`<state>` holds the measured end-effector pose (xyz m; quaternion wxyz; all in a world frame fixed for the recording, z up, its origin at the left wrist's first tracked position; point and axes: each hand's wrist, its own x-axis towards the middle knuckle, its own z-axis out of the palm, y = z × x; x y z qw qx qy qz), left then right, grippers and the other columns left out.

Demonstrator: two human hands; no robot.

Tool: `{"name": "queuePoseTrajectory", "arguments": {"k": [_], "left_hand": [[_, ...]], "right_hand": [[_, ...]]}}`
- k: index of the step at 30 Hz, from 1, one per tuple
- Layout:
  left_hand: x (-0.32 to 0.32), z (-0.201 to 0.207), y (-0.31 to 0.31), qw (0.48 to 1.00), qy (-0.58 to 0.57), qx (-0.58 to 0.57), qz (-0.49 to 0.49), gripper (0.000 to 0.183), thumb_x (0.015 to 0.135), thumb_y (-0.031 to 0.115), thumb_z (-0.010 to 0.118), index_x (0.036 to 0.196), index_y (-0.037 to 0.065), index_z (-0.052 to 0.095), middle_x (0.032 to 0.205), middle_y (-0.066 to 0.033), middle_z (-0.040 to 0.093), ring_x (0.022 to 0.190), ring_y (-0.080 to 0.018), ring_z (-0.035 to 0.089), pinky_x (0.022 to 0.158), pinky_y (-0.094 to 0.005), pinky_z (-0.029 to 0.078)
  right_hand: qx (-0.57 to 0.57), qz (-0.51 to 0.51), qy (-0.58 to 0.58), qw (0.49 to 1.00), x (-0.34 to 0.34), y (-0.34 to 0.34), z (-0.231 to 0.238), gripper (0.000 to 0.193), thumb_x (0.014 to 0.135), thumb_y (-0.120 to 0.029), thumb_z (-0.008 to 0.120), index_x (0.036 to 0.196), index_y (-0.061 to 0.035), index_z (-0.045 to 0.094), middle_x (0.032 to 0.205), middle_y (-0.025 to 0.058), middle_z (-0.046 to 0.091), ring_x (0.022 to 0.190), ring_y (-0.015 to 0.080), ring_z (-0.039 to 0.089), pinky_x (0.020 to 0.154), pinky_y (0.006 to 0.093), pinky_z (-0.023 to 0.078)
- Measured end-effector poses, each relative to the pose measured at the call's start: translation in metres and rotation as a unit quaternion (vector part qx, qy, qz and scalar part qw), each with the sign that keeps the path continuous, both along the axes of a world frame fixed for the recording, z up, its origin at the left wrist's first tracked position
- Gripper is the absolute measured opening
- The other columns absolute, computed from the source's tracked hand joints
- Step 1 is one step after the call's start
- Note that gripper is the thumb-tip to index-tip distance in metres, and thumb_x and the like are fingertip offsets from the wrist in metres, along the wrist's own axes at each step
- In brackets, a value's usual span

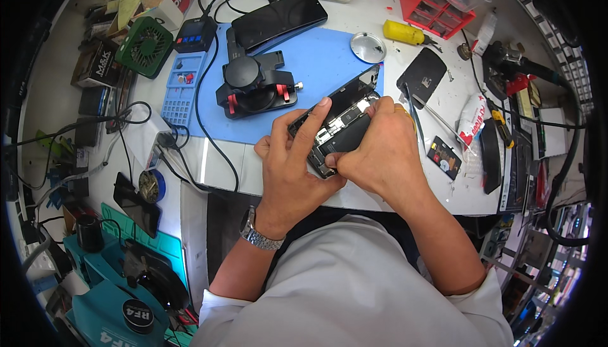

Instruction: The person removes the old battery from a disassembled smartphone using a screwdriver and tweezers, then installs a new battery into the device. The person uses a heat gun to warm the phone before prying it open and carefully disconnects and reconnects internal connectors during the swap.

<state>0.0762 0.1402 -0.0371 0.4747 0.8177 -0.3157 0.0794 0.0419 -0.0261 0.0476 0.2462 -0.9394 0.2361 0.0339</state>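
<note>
An opened smartphone (345,128) is held tilted above the table's front edge, its inner board and dark battery showing. Its screen panel (356,91) stands folded up along the far side. My left hand (297,150) grips the phone's left end, the thumb at the near edge and fingers against the raised panel. My right hand (383,147) is closed at the right end, thumb on the near edge and fingertips at the upper right corner; whether they pinch a small part is hidden. A black clamp holder with red knobs (256,87) stands on the blue mat (310,49) beyond.
Right of my hands lie a dark phone back cover (423,71), tweezers (437,119) and a small phone part (443,157). A round metal tin (368,47) and yellow bottle (403,32) lie farther off. A black phone (278,22) rests behind the holder. Cables (206,93) cross the left side.
</note>
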Motion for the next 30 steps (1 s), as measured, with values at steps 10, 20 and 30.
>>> {"name": "queuePoseTrajectory", "arguments": {"k": [10, 20, 30], "left_hand": [[0.0, 0.002, 0.0, 1.0, 0.004, -0.004, 0.0, 0.107, 0.064, 0.021, 0.096, 0.166, 0.02, 0.062, 0.141, -0.0105, 0.061, 0.1, -0.021, 0.064, 0.1, -0.0423, 0.035], [0.0, 0.002, 0.001, 1.0, -0.017, 0.008, 0.01, 0.106, 0.065, 0.02, 0.095, 0.166, 0.02, 0.062, 0.141, -0.0108, 0.061, 0.103, -0.0212, 0.065, 0.103, -0.043, 0.035], [-0.001, 0.009, 0.003, 1.0, 0.008, 0.022, -0.001, 0.106, 0.067, 0.024, 0.097, 0.166, 0.022, 0.062, 0.144, -0.0092, 0.06, 0.101, -0.0199, 0.059, 0.106, -0.0416, 0.034]], "right_hand": [[0.025, -0.012, 0.022, 0.999, 0.002, -0.004, -0.007, 0.084, 0.067, -0.027, 0.094, 0.126, 0.0201, 0.058, 0.114, 0.0337, 0.07, 0.117, 0.046, 0.069, 0.107, 0.0484, 0.058], [0.019, -0.018, 0.038, 0.999, 0.001, 0.001, -0.005, 0.083, 0.067, -0.028, 0.096, 0.124, 0.0181, 0.057, 0.116, 0.0328, 0.072, 0.12, 0.0476, 0.069, 0.108, 0.0502, 0.056], [0.029, 0.05, 0.008, 0.998, -0.009, -0.016, 0.006, 0.089, 0.069, -0.031, 0.108, 0.13, 0.0117, 0.059, 0.116, 0.0289, 0.072, 0.117, 0.044, 0.069, 0.11, 0.0513, 0.048]]}}
